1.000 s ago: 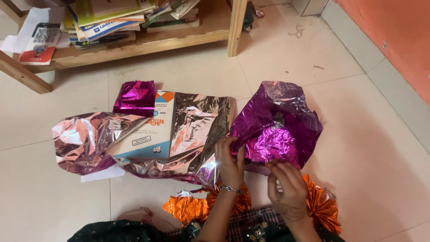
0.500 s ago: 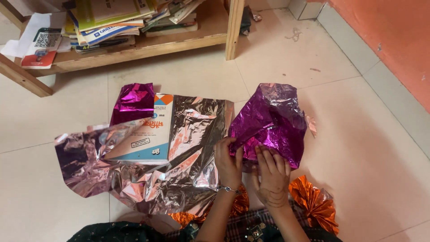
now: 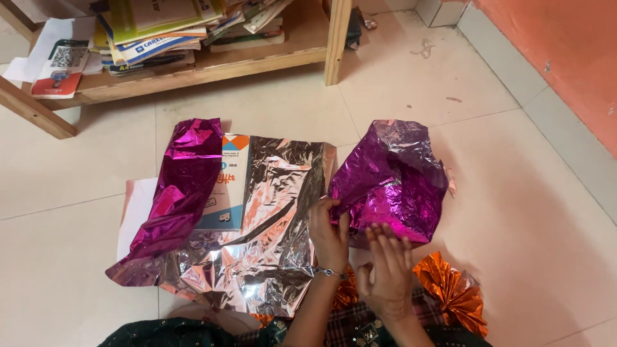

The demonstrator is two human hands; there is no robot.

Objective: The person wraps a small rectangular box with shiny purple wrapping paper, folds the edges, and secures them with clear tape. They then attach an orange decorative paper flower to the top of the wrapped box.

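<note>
Foil (image 3: 392, 180): magenta, glossy, crinkled; underside silver mirror. Book (image 3: 228, 186): smooth paper cover. Shelf (image 3: 212, 64): bare matt wood. Floor (image 3: 514, 212): smooth, faintly glossy tile.

- Low wooden shelf (image 3: 212, 64): stands at the top of the view on the tiled floor (image 3: 527, 212).
- Untidy stack of books and papers (image 3: 167, 29): lies on the shelf.
- Crumpled orange foil decoration (image 3: 453, 292): lies on the floor at the lower right.
- Orange-painted wall (image 3: 565, 45): bounds the floor on the right.
</note>
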